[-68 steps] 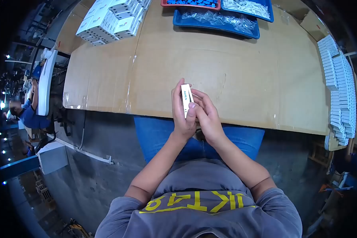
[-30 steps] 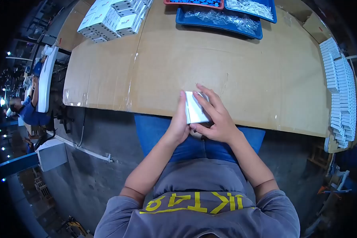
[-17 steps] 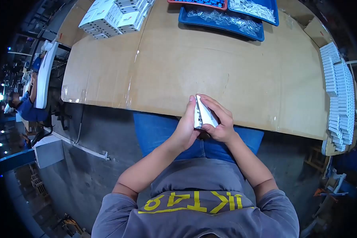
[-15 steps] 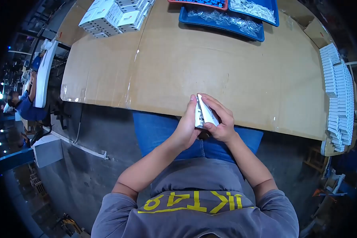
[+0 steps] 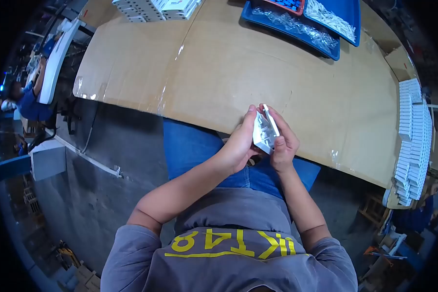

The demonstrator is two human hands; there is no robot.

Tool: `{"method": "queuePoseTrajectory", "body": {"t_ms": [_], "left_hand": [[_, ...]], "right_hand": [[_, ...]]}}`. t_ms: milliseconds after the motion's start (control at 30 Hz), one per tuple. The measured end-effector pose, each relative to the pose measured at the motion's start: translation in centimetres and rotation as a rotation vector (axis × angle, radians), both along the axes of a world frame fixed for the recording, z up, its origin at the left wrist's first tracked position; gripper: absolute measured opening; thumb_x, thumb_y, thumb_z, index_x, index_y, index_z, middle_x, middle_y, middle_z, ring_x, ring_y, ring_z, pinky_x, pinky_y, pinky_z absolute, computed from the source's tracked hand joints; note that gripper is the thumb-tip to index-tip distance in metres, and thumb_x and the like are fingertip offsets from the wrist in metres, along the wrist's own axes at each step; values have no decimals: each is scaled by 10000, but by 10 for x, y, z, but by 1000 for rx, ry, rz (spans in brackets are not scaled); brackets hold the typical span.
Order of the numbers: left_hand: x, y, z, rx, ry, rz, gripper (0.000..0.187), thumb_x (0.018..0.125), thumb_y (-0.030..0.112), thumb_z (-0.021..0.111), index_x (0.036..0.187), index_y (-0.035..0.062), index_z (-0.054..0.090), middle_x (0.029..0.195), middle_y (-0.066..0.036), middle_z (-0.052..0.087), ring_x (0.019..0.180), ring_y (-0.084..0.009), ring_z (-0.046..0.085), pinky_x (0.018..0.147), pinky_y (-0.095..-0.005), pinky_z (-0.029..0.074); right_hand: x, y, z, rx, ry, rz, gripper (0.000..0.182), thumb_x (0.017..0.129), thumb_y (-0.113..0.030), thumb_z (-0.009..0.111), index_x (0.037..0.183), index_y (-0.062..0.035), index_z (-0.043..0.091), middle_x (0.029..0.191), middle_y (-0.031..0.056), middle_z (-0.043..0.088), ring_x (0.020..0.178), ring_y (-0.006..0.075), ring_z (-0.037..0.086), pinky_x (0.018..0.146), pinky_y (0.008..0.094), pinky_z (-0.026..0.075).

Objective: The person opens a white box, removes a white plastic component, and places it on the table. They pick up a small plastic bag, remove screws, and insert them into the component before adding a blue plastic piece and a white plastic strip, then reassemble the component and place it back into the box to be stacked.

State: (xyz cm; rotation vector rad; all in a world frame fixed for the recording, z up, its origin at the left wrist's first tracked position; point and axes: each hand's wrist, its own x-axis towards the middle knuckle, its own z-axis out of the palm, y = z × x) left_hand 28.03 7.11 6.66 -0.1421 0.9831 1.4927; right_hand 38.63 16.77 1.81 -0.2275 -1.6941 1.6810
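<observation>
My left hand (image 5: pixel 237 148) grips a small white box (image 5: pixel 263 132) from its left side, while my right hand (image 5: pixel 284 148) pinches the raised flap (image 5: pixel 271 122), thumb against it. The box sits between my palms just off the near edge of the table (image 5: pixel 228 82), probably tilted so its open side faces me; I can't make out the contents. At the table's far side, trays seem to keep small parts sorted: blue bits in the red tray (image 5: pixel 302 9), clear and white ones in blue trays. White boxes (image 5: pixel 180 7) are stacked at its far left, apparently for order. Their print is too small to read; my shirt (image 5: pixel 228 228) shows "KT48", upside down, its first letter creased.
</observation>
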Motion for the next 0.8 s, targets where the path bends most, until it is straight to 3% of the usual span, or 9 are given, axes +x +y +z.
{"method": "queuePoseTrajectory", "body": {"t_ms": [100,300,633,667,767,800], "left_hand": [[1,3,4,-29,9,-14,660,1098,642,277,1413,114,518,1291,-93,654,1200,-229,658,1045,-460,533],[-2,2,9,12,-65,60,730,1096,633,277,1463,22,432,1370,-189,620,1229,-311,665,1014,-497,559],[-9,4,-9,143,16,122,665,1113,562,297,1494,33,422,1372,-185,621,1238,-289,658,1043,-450,550],[-11,4,-16,171,63,126,649,1117,542,299,1506,36,413,1377,-188,618,1247,-287,651,1049,-444,547],[-17,7,-24,298,290,203,600,1117,472,307,1533,45,386,1408,-203,600,1285,-280,620,1073,-435,531],[-23,7,-39,356,394,241,510,1118,335,360,1531,38,393,1393,-173,603,1242,-233,624,1063,-367,496]], "right_hand": [[1,-2,2,-51,-9,-9,750,1051,-524,572,1422,127,541,1446,289,574,1335,373,588,1155,465,427],[-5,6,7,-232,39,-105,828,1072,-617,422,1457,117,446,1437,347,547,1320,420,594,1141,519,452],[-16,29,21,-434,5,-42,925,994,-731,453,1533,18,386,1452,275,531,1306,388,585,1124,514,480],[-14,39,13,-427,70,10,776,1034,-606,515,1494,14,433,1471,214,512,1318,335,573,1103,456,490],[-8,62,-1,-99,0,-131,629,1028,-418,649,1464,-3,467,1467,183,495,1322,324,568,1119,441,480],[-7,67,2,-61,-8,-172,490,942,-217,787,1328,-19,559,1450,168,486,1300,320,580,1088,420,495]]}}
